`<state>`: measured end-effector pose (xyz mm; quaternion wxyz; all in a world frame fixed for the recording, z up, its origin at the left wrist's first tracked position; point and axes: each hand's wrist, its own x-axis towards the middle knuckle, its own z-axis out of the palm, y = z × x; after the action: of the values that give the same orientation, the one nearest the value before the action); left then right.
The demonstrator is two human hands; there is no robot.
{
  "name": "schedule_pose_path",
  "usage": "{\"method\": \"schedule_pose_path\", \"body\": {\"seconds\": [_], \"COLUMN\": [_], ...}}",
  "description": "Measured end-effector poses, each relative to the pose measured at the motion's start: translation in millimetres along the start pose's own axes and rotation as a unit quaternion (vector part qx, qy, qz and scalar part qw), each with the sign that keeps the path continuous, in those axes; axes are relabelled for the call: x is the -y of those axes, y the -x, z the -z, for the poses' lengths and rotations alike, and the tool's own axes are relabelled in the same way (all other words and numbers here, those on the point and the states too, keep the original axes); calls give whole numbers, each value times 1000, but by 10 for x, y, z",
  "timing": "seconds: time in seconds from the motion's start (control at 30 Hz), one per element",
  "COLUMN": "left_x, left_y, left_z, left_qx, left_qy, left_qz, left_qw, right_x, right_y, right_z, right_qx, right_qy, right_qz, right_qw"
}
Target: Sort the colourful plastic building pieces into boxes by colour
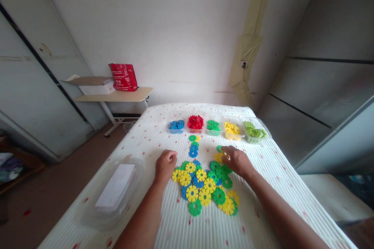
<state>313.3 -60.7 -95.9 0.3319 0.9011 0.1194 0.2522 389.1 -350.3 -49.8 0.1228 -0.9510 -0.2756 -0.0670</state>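
A heap of yellow, green and blue notched plastic discs [201, 174] lies on the table in front of me. My left hand [166, 162] rests at the heap's left edge, its fingers curled in with nothing visible in them. At the far right of the heap, my right hand [236, 159] pinches at a yellow notched disc [224, 155], beside a green disc [219, 148]. Its fingers partly cover these pieces. Beyond the heap, between my hands, a short column of blue discs [193, 151] leads up to a green disc [192, 138] and a yellow one.
Along the back stand clear tubs with blue pieces [176, 125], red pieces [195, 122], green discs [213, 125], yellow pieces [232, 128] and light-green pieces [254, 130]. A clear plastic lid [87, 218] with a white slip [115, 187] lies left. Behind is a side table [125, 95].
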Motion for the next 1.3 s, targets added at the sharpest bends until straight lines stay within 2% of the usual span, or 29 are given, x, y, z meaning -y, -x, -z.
{"method": "schedule_pose_path", "body": {"seconds": [0.3,0.5,0.6,0.77,0.87,1.0,1.13,1.3], "left_x": [23,25,34,35,33,41,50,42], "left_y": [-3,-2,-3,0,3,0,-4,-4], "left_z": [-17,-22,-27,-29,-30,-33,-32,-25], "left_qx": [-12,-12,-12,-9,-12,-13,-14,-15], "left_qy": [4,1,5,2,1,3,4,12], "left_qz": [-10,-7,-6,1,1,-5,-9,-9], "left_qw": [1000,1000,1000,1000,1000,1000,1000,1000], "right_x": [113,132,105,-52,-70,90,272,369], "right_y": [-50,-77,-59,-39,-69,-137,-189,-222], "right_z": [-34,-39,-8,62,57,-15,-86,-106], "right_qx": [82,104,92,6,-10,34,89,98], "right_qy": [2,21,9,-31,-36,-30,40,116], "right_qz": [28,5,-6,-47,-46,-19,-41,-45], "right_qw": [996,994,996,998,998,999,994,987]}}
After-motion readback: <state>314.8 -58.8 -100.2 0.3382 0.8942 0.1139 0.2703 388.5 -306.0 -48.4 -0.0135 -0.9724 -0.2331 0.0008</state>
